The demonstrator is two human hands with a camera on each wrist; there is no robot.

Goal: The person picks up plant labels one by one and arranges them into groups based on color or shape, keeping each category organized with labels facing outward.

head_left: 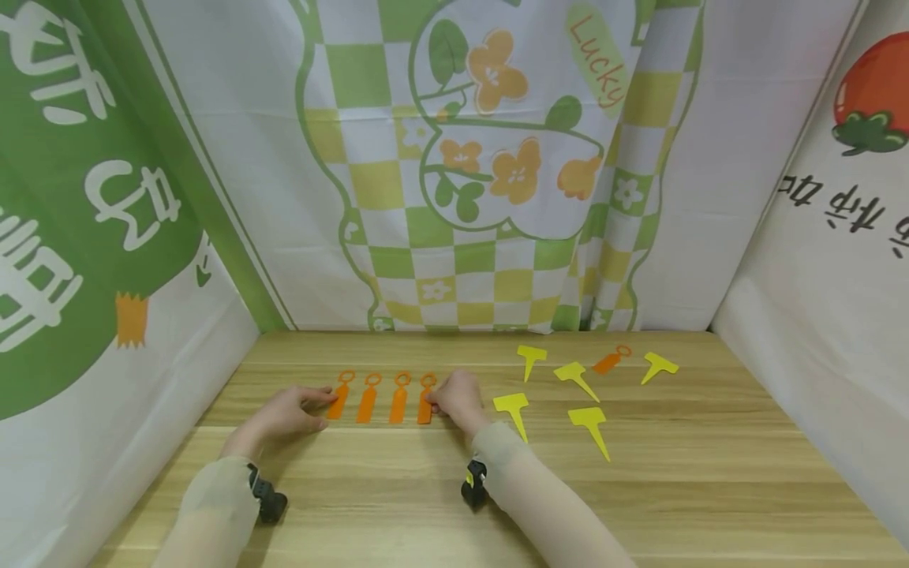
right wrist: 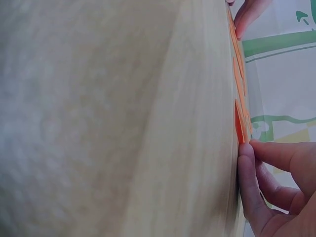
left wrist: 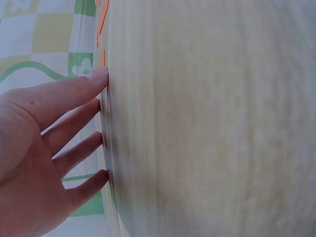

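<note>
Several flat orange tags with ring tops lie in a row on the wooden table. My left hand (head_left: 280,414) is at the leftmost tag (head_left: 337,405), its fingertips on that tag's edge. In the left wrist view, the fingers (left wrist: 74,91) are spread and fairly straight, with their tips on the table. At the row's other end, my right hand (head_left: 460,401) pinches the rightmost tag (head_left: 424,410) by its right side between thumb and finger. The right wrist view shows this tag (right wrist: 239,122) slightly tilted off the wood. Two more tags, including the third tag (head_left: 398,404), lie between the hands.
To the right lie several yellow T-shaped plant labels, one label (head_left: 589,422) nearest the front. Another orange tag (head_left: 608,362) lies slantwise among them. Printed cloth (head_left: 461,268) hangs along the table's back edge, with more cloth at both sides.
</note>
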